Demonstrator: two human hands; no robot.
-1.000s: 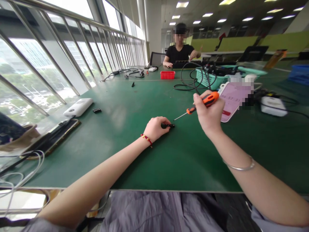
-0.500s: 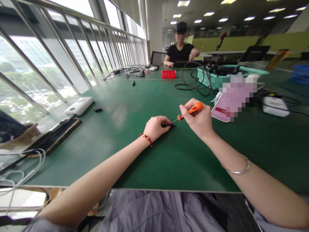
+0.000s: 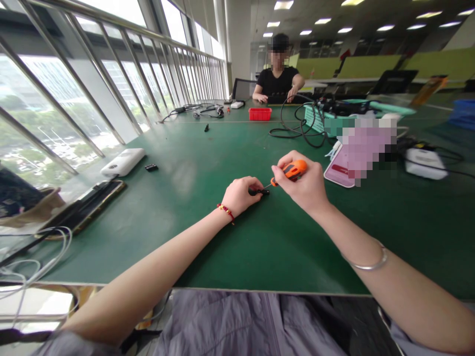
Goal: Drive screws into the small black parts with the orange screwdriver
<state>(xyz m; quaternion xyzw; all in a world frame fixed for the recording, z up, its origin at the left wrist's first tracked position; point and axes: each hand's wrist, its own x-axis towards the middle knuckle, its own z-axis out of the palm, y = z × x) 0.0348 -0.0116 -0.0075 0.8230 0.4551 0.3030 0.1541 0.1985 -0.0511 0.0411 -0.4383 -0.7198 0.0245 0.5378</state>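
Near the middle of the green table (image 3: 208, 227), my left hand (image 3: 240, 197) pinches a small black part (image 3: 264, 191) and holds it low against the surface. What kind of part it is I cannot make out, as the fingers cover much of it. My right hand (image 3: 306, 184) is wrapped round the handle of an orange and black screwdriver (image 3: 296, 170). The screwdriver slants down to the left, and its thin tip meets the black part beside my left fingertips.
A small black piece (image 3: 151, 167) and a white power bank (image 3: 123, 162) lie to the left. Farther back are another black piece (image 3: 207, 128), a red bin (image 3: 260, 114) and a teal basket (image 3: 315, 120) with cables. A pink phone (image 3: 343, 170) leans at right. A person (image 3: 278, 81) sits opposite.
The screwdriver's handle has shifted slightly to the left and turned a little in my right hand. My left hand stays in place on the black part. The person opposite has lowered one hand.
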